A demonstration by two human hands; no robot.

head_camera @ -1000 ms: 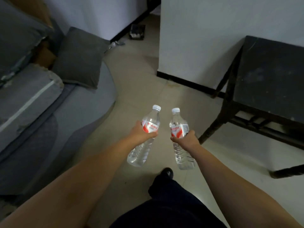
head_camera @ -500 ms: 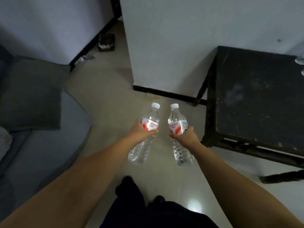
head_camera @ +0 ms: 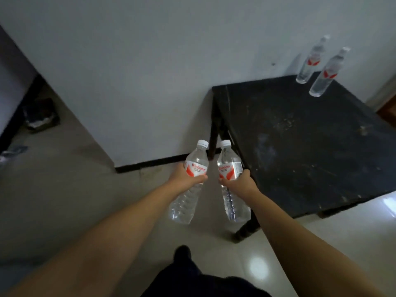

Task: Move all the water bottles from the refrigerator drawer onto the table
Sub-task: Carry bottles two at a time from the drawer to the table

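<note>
— How is the light?
— Dim and flat, with a cool grey cast. A soft bright glare spot shows on the glossy floor (head_camera: 259,267), and another sheen at the right edge.
— Is anything blurred?
— The two far bottles (head_camera: 319,67) on the dark table (head_camera: 304,146) are smeared and lean outward, stretched by the wide lens. The left corner sinks into murky shadow, and the wall edges bow.

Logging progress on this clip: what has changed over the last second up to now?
The person has walked up to the black table; the sofa has left view and two standing bottles have appeared at its far corner. Unchanged: left hand and right hand each grip a water bottle.
</note>
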